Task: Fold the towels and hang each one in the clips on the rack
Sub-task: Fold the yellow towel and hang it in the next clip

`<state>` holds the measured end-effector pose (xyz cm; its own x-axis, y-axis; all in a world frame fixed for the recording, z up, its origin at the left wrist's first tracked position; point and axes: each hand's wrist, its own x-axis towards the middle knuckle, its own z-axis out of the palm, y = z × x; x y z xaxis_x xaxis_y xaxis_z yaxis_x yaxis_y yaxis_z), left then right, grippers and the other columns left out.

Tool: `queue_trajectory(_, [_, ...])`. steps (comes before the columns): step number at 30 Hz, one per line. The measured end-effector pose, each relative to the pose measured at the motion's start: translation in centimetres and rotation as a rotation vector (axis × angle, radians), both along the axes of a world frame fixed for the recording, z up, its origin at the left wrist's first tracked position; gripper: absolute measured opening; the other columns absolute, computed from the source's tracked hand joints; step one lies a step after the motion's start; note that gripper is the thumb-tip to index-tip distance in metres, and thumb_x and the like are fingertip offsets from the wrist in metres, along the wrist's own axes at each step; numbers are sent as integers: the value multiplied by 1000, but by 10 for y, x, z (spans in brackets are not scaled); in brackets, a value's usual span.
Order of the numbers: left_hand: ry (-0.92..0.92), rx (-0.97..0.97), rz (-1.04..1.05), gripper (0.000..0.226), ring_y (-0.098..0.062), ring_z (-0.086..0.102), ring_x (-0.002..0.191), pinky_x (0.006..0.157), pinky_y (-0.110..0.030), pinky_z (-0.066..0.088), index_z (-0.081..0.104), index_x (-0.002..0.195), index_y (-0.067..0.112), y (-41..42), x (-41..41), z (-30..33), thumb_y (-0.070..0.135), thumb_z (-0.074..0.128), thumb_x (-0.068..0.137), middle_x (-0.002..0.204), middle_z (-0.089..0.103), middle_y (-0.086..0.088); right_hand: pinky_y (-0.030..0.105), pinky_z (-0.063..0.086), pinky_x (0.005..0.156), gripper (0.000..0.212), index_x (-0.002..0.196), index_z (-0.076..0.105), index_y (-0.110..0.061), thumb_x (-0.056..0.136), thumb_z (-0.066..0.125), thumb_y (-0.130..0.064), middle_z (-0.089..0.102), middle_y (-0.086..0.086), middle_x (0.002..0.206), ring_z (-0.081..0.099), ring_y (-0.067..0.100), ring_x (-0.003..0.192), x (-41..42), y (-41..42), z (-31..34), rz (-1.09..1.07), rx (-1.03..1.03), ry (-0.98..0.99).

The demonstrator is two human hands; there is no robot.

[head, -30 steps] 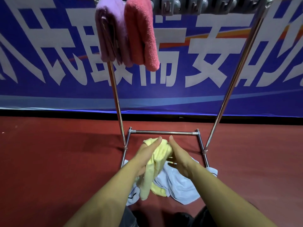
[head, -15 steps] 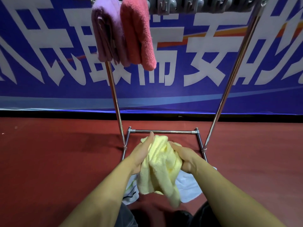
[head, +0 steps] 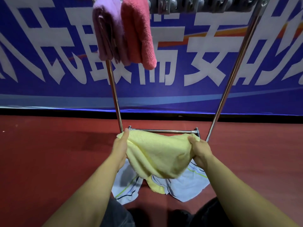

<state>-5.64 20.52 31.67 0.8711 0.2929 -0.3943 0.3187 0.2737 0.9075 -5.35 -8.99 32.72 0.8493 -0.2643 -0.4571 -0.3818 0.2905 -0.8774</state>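
While spread apart | left hand point(head: 119, 147), right hand point(head: 200, 149) | each grip pinches yellow towel point(head: 157, 153)

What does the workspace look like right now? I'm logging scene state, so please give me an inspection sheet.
Surface: dark red floor.
Job's things: yellow towel stretched between both hands, not yet folded; purple towel and pink towel hang folded, side by side, at the top left of the rack; grey clips to their right hold nothing; striped light-blue towel lies crumpled on the floor.
Clutter: nothing seen.
Grippers: left hand and right hand each grip an end of the yellow towel.
Cables: nothing seen.
Surroundings: blue banner with white characters behind.
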Motion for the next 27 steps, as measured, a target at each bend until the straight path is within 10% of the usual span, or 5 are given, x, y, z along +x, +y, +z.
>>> queue_trajectory(4, [-64,-44,76,44,-33,70,98,89,-43,52,72,115,7,2,-3,8,44,71,93,112,74,-22,37,52,66,20,92,63,-15,106,50,-19,65,8,87,61,23,75,-1,-4,10,-1,-75,-27])
queue_trajectory(12, [-112,-92,100,31,-29,73,96,84,-36,57,74,108,4,9,-4,18,32,68,97,104,77,-16,45,54,75,45,85,69,5,96,64,-39,64,15,79,60,28,76,14,-26,6,119,-635,-22])
queue_trajectory(19, [-85,127,-10,27,-22,72,95,91,-39,54,76,97,17,19,-6,-1,41,65,99,97,80,-5,28,50,52,16,102,64,-8,95,70,-22,62,5,68,59,17,54,-2,-44,8,53,129,54])
queue_trajectory(27, [-119,221,-64,26,-26,67,91,89,-45,53,75,90,11,21,-5,-6,35,67,95,98,77,-16,25,57,56,40,134,64,-9,95,62,3,70,16,115,67,20,77,-3,-52,5,55,66,-85])
